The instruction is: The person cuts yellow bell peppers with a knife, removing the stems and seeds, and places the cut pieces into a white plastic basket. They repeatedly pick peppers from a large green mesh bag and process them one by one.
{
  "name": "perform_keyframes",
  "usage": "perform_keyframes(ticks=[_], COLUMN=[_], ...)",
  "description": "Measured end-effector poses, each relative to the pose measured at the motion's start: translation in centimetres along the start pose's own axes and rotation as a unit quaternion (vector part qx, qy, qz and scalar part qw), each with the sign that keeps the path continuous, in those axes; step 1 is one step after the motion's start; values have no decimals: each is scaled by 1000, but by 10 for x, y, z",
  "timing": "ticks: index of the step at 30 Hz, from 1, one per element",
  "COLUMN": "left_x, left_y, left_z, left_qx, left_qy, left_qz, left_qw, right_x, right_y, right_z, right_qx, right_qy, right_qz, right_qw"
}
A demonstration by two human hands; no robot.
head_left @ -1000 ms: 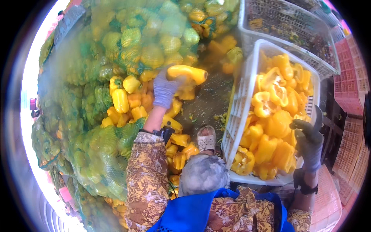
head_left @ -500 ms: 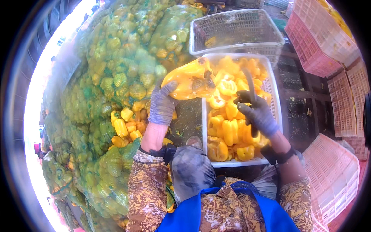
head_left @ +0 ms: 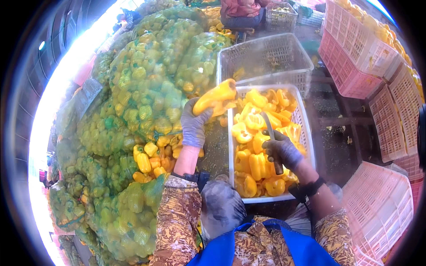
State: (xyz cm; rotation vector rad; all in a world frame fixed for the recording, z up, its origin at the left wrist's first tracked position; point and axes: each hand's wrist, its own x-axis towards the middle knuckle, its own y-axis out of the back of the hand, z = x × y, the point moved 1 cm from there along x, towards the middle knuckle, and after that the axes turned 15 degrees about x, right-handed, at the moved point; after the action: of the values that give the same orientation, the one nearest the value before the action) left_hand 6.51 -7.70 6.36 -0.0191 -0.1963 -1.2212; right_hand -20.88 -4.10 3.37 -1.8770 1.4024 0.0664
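Note:
In my gloved left hand (head_left: 195, 122) is a yellow bell pepper (head_left: 216, 97), held up beside the far left corner of a white plastic crate (head_left: 266, 200). The fingers wrap round the pepper's near end, and its far end points up and to the right. My gloved right hand (head_left: 286, 151) is closed on a knife (head_left: 269, 126), above the right part of the crate. The blade points away from me, and the handle's butt sticks out below the fist. Yellow bell peppers (head_left: 257, 165) fill the crate, several of them cut open at the top.
Green mesh sacks (head_left: 137, 84) of peppers are piled on the left, with loose yellow peppers (head_left: 143, 162) beside them. Beyond the full crate stands a greyish crate (head_left: 228, 66) with a few scraps. Pink crates (head_left: 348, 57) line the right side. Another person (head_left: 242, 13) sits far off.
The view has tilted up, bringing another person into sight. The pepper in my left hand has turned, so its damaged brown patch no longer shows. My right hand still grips the knife.

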Motion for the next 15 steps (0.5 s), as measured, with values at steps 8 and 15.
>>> perform_keyframes(ticks=[8, 15], left_x=[8, 40], left_y=[-28, -39], left_z=[-6, -1], left_qx=[175, 379], left_qy=[-379, -417], left_qz=[-13, -10], left_qw=[909, 826], right_x=[26, 88], right_y=[-24, -41], right_z=[-52, -68], right_qx=[26, 1], right_qy=[51, 172], right_qz=[-89, -30], right_qw=[994, 985])
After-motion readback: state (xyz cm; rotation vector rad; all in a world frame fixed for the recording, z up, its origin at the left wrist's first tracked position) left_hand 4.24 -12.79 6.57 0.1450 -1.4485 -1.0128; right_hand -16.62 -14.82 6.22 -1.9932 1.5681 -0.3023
